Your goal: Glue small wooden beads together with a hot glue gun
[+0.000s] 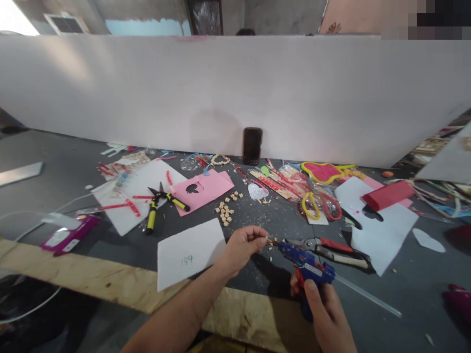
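My right hand is wrapped round the handle of a blue glue gun, with a clear glue stick poking out of its back. The gun's nozzle points left and meets the fingertips of my left hand. Thumb and forefinger of that hand pinch a tiny pale piece, too small to make out well. Behind my left hand lies a loose group of small wooden pieces. A white card marked 154 rests left of my left wrist. Red-handled pruners lie just behind the gun.
Black-and-yellow pliers and pink paper lie at left centre. A phone leans on the white partition. Scissors, red-patterned sticks and white paper are at the right. A purple device sits far left.
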`<state>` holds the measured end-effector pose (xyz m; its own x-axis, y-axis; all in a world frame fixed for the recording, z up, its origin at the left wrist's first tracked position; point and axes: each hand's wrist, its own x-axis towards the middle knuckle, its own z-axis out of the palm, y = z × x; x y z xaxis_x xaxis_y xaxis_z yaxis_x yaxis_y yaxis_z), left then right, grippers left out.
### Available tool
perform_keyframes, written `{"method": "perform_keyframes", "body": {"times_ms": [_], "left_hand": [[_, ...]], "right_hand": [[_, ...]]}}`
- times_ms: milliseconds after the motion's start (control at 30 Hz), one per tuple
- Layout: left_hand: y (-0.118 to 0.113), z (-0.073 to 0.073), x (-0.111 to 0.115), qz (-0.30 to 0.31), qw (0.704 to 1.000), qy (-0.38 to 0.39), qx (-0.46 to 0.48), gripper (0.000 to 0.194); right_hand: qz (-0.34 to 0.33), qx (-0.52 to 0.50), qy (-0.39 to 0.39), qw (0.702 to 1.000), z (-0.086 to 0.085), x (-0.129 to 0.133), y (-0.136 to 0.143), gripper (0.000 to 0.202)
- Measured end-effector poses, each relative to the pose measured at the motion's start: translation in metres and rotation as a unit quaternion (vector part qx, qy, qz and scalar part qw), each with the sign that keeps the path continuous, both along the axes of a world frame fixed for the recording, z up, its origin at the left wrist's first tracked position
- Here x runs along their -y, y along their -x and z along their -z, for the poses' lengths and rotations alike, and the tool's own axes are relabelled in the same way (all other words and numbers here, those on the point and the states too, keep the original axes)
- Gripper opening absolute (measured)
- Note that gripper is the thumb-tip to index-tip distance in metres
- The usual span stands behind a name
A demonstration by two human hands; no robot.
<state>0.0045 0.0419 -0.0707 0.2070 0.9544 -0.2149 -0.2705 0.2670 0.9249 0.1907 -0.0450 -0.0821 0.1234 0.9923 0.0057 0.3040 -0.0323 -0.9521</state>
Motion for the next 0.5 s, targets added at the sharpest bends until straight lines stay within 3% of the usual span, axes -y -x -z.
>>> {"method": "perform_keyframes", "body": {"times_ms": [333,500], "left_hand": [[0.0,0.0,0.002,-0.005,1.0,-0.002,-0.017,0.024],[0.001,0.0,0.002,-0.017,1.0,0.006,-0.018,0.025]], "right_hand": [[0.01,-0.004,0.033,0.999,-0.003,0.002,0.0,0.036],[0.146,0.044,0.08,0.985,-0.003,-0.002,-0.03,0.043]]}}
